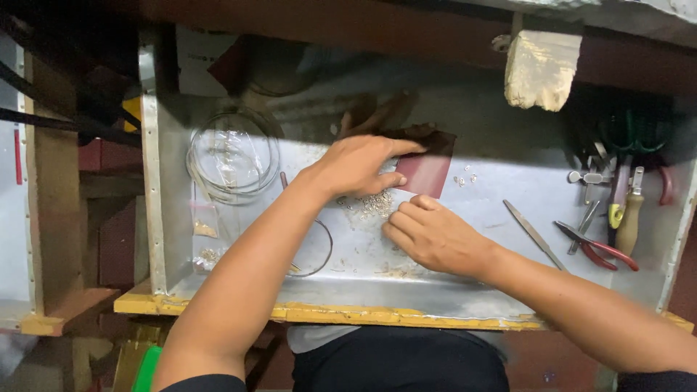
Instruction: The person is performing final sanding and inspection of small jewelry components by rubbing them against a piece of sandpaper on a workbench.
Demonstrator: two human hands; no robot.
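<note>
Now the left hand (359, 163) pins the red sheet (428, 173) flat on the tray (501, 156), grip released; the right hand (434, 236) pinches white paper (401, 197) beside tiny metal bits (374, 205).

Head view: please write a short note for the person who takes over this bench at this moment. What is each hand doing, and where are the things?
Left hand: palm down, fingers flat on the dark red sheet in the metal tray.
Right hand: beside it, fingertips at the sheet's near edge, by the heap of small pale metal pieces. Whether it pinches anything cannot be seen.
A few loose pieces lie right of the sheet.
Elsewhere: clear round dishes on the left, flat file and red-handled pliers on the right.
Done: pieces gathered in one heap. Left: heap and loose pieces remain on the tray.
</note>
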